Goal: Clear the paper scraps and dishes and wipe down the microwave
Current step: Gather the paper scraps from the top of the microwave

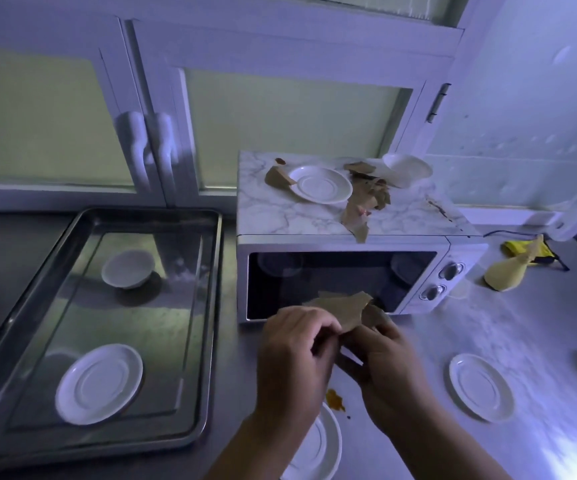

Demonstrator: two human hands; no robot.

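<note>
Tabletop (pixel 453 327) of steel carries microwave (pixel 332 282) and tray (pixel 124 323) beneath white cabinets (pixel 280 116). Left hand (pixel 290 355) and right hand (pixel 387 362) both pinch one paper scrap (pixel 340 311), just before the microwave door; further scraps (pixel 366 199) lie on its top.

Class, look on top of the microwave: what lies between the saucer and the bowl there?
Torn brown paper scraps lie between the saucer and the bowl, as the head view shows.
</note>
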